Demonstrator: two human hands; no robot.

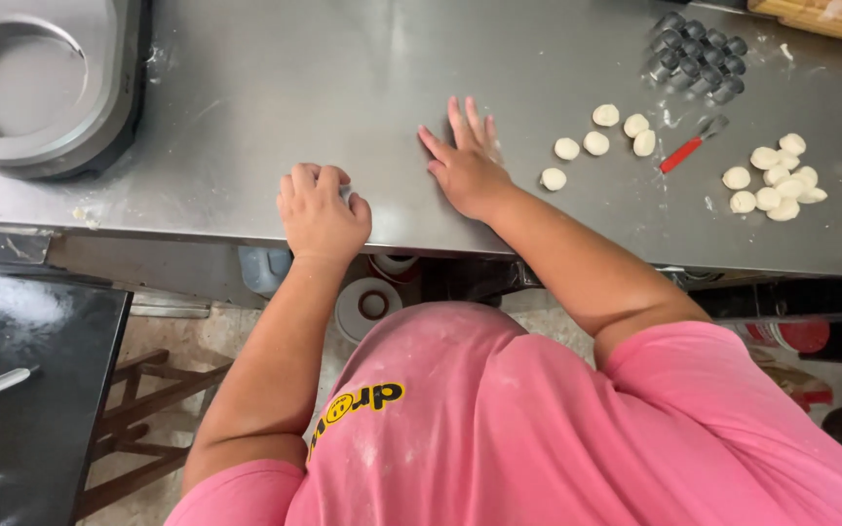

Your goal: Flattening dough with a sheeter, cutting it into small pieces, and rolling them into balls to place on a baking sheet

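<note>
My left hand [319, 209] is curled into a fist at the front edge of the steel table [275, 97]. A small grey object [345, 192] peeks out between its fingers. My right hand [465, 161] lies palm down on the table to the right of it, fingers spread and holding nothing. The nearest round dough piece [554, 179] sits just right of that hand. More small dough pieces [616, 131] lie beyond, and a larger heap of dough pieces [782, 180] lies further right.
A red-handled tool [689, 148] lies between the dough groups. A cluster of dark metal rings [699, 56] stands at the back. A round grey machine bowl [21, 83] fills the back left, a wooden board [830, 15] the back right. A black surface [21, 390] sits below left.
</note>
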